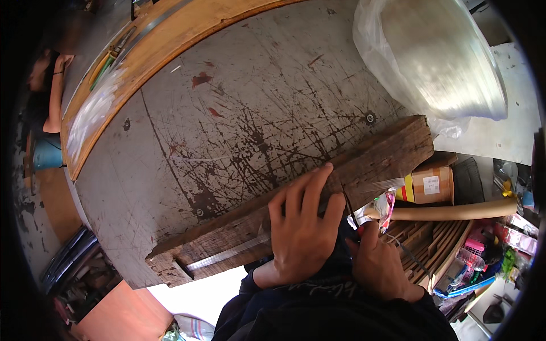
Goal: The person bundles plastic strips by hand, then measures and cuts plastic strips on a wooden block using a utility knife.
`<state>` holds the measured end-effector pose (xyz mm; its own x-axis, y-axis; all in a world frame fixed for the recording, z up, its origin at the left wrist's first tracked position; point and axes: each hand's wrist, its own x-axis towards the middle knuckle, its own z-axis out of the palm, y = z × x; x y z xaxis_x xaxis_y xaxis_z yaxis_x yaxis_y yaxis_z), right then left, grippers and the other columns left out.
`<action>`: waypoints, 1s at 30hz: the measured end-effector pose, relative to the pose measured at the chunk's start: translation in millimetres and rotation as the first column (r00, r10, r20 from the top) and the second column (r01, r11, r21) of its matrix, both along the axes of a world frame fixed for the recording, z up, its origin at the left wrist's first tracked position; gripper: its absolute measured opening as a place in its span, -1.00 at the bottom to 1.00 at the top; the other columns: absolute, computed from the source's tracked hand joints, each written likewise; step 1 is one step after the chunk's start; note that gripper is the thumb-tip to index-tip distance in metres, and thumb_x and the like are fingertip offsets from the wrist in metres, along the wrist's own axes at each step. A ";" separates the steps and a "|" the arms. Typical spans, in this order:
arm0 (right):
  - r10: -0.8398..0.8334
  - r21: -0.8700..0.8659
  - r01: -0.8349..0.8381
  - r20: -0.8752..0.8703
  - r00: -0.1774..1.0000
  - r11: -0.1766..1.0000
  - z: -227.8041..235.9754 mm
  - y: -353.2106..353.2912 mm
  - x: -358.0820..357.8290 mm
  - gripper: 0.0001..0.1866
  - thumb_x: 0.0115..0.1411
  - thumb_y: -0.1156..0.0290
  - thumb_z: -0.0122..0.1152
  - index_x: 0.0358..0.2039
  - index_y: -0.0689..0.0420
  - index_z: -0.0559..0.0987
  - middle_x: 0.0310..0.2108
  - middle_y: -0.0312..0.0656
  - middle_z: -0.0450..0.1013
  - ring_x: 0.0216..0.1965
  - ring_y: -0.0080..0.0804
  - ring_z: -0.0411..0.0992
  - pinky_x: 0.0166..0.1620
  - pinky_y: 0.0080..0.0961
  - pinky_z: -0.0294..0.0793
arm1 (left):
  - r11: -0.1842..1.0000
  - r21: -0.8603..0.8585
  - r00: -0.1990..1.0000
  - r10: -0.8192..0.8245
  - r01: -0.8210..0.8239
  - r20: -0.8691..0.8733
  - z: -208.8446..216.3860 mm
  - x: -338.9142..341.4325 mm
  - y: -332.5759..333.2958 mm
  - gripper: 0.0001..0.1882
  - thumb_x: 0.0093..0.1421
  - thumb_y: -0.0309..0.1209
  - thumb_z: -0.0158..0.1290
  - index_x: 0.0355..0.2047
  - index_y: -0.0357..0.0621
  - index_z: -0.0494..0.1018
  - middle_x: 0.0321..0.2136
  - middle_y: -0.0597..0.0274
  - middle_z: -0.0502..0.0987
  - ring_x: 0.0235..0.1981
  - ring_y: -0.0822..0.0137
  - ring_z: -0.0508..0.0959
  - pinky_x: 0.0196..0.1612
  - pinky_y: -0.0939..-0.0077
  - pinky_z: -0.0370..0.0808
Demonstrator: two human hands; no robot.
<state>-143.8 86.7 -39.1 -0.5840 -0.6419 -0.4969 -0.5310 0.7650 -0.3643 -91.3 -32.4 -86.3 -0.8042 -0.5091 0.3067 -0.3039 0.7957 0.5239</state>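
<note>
A long, worn wooden beam [387, 149] lies slantwise along the near edge of the scratched grey tabletop [227, 74]. My left hand [301, 224] rests over its middle, fingers stretched out and pressing on the wood. A bundle of clear plastic strands [230, 253] runs along the beam's near face, passes under that hand and comes out as a short end [382, 184] on the right. A small metal piece [183, 270] sticks out of the beam's left end. My right hand [378, 264] is closed round a red-handled knife [350, 207], its thin dark blade against the beam beside my left fingers.
A large roll of clear plastic [443, 57] stands at the far right. Below it are a cardboard box [433, 185], a long cardboard tube [449, 211] and a blue tray [463, 288]. More clear strands [94, 119] lie by the curved wooden edge [136, 79]. Another person's arm [55, 102] shows far left.
</note>
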 end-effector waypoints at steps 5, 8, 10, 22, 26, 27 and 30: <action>-0.057 0.029 0.057 0.013 0.998 0.998 -1.9 -7.9 -0.8 -0.69 0.10 0.34 0.00 -0.33 0.30 0.18 -0.64 0.09 0.39 -0.65 0.10 0.36 -0.61 -0.12 0.34 | 1.000 0.006 1.000 0.022 -0.022 -0.023 -2.5 0.0 0.2 -0.86 -0.08 -0.46 0.10 -0.57 -0.11 0.32 -0.16 0.20 0.42 -0.26 0.23 0.43 -0.20 0.38 0.25; -0.034 -0.025 0.033 -0.033 0.999 0.999 -2.8 -5.5 -0.8 -0.71 0.11 0.32 0.00 -0.36 0.27 0.20 -0.66 0.07 0.39 -0.68 0.06 0.37 -0.64 -0.14 0.35 | 0.999 0.038 0.999 0.019 -0.017 -0.046 1.4 1.6 -0.3 -0.84 -0.10 -0.45 0.11 -0.53 -0.10 0.33 -0.17 0.22 0.42 -0.25 0.23 0.42 -0.19 0.39 0.25; -0.021 -0.070 0.018 -0.053 0.998 0.997 -5.7 -2.8 -2.0 -0.72 0.11 0.32 0.00 -0.36 0.27 0.20 -0.68 0.06 0.38 -0.68 0.05 0.37 -0.64 -0.15 0.35 | 0.998 0.065 0.998 0.014 -0.011 -0.056 2.2 2.8 -0.2 -0.83 -0.11 -0.45 0.12 -0.51 -0.09 0.34 -0.17 0.23 0.42 -0.24 0.24 0.42 -0.19 0.39 0.25; -0.233 -0.420 0.126 -0.213 0.949 0.898 -2.6 18.4 -4.5 -0.62 0.01 0.33 0.19 -0.30 0.26 0.23 -0.78 -0.17 0.29 -0.77 -0.25 0.35 -0.68 -0.42 0.27 | 0.998 -0.002 0.991 0.058 -0.058 -0.118 -4.1 3.0 2.2 -0.84 -0.08 -0.44 0.10 -0.49 -0.10 0.33 -0.20 0.28 0.42 -0.26 0.23 0.42 -0.16 0.36 0.25; -0.266 -0.540 0.220 -0.008 0.964 0.812 -33.4 19.5 -25.8 -0.58 0.00 0.37 0.22 -0.22 0.26 0.26 -0.80 -0.25 0.27 -0.81 -0.50 0.29 -0.71 -0.56 0.19 | 0.998 0.040 0.983 0.060 -0.054 -0.173 -6.6 2.3 2.0 -0.85 -0.08 -0.43 0.10 -0.50 -0.12 0.34 -0.21 0.28 0.42 -0.26 0.24 0.42 -0.17 0.36 0.25; -0.286 -0.487 0.324 0.153 0.946 0.811 -30.0 18.2 -25.7 -0.61 0.01 0.42 0.20 -0.19 0.27 0.28 -0.79 -0.30 0.28 -0.80 -0.57 0.28 -0.72 -0.64 0.18 | 0.997 0.059 0.978 0.060 -0.049 -0.198 -6.3 1.9 1.4 -0.85 -0.08 -0.44 0.10 -0.50 -0.12 0.35 -0.21 0.28 0.42 -0.26 0.24 0.42 -0.18 0.36 0.25; -0.274 -0.468 0.529 0.508 0.817 0.708 -24.4 6.3 -30.3 -0.64 0.01 0.48 0.17 -0.19 0.28 0.30 -0.74 -0.32 0.32 -0.78 -0.63 0.27 -0.73 -0.71 0.18 | 0.999 0.047 0.948 0.014 0.001 -0.318 -4.3 4.4 -1.9 -0.84 -0.10 -0.45 0.12 -0.49 -0.13 0.37 -0.28 0.31 0.43 -0.26 0.24 0.41 -0.21 0.40 0.26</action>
<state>-174.1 93.0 -63.4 -0.7014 -0.6178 -0.3556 0.0553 0.4503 -0.8912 -86.9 -34.3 -90.6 -0.6655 -0.5334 0.5222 -0.1204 0.7671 0.6301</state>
